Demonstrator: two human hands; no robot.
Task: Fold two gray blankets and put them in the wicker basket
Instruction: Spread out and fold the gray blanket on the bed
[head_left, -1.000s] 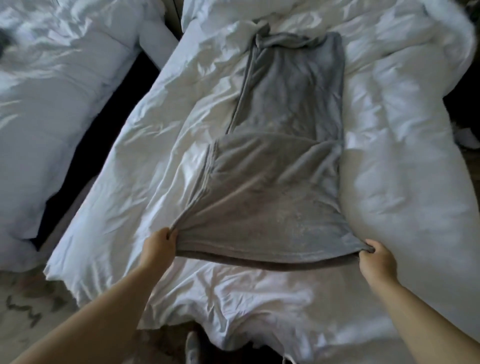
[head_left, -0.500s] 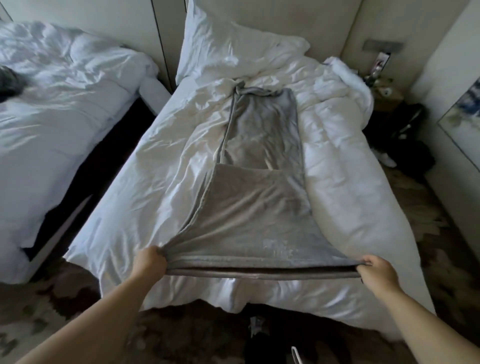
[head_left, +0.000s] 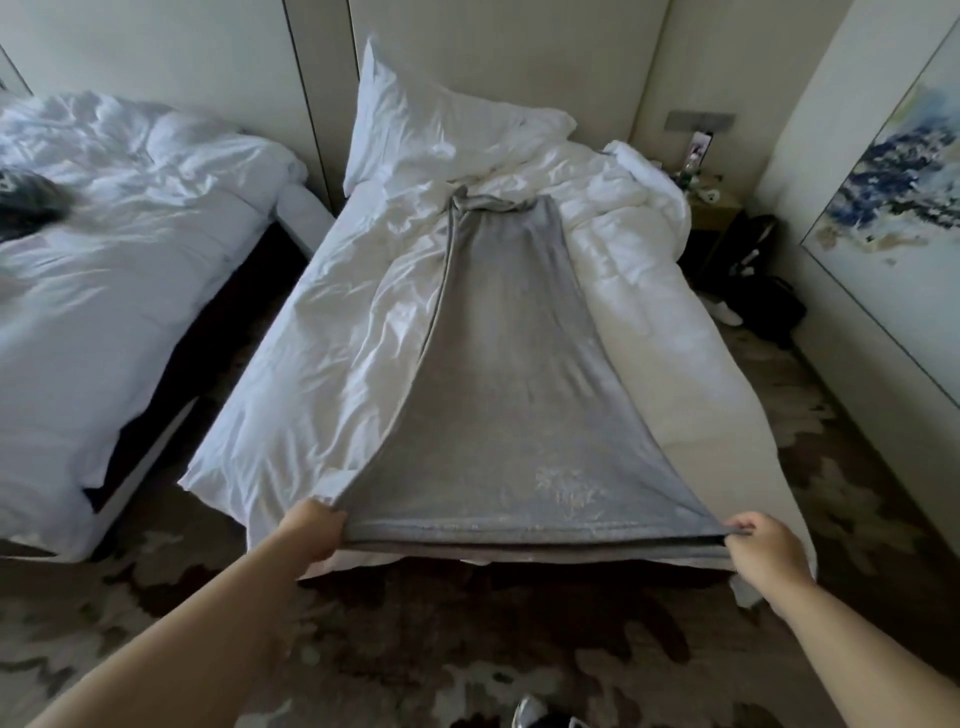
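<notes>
Beyond both hands the white bed (head_left: 322, 374) carries the gray blanket (head_left: 514, 384), stretched long. Left hand (head_left: 314, 535) and right hand (head_left: 763, 545) each pinch a near corner. Uneven pulling could skew the layers and spoil the fold.

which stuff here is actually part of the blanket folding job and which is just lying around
Part of the job:
gray blanket, stretched along the bed
left hand, gripping its near left corner
right hand, gripping its near right corner

Just lying about:
white pillow
rumpled white duvet
second bed
nightstand with small items
wall painting

No wicker basket in view.
</notes>
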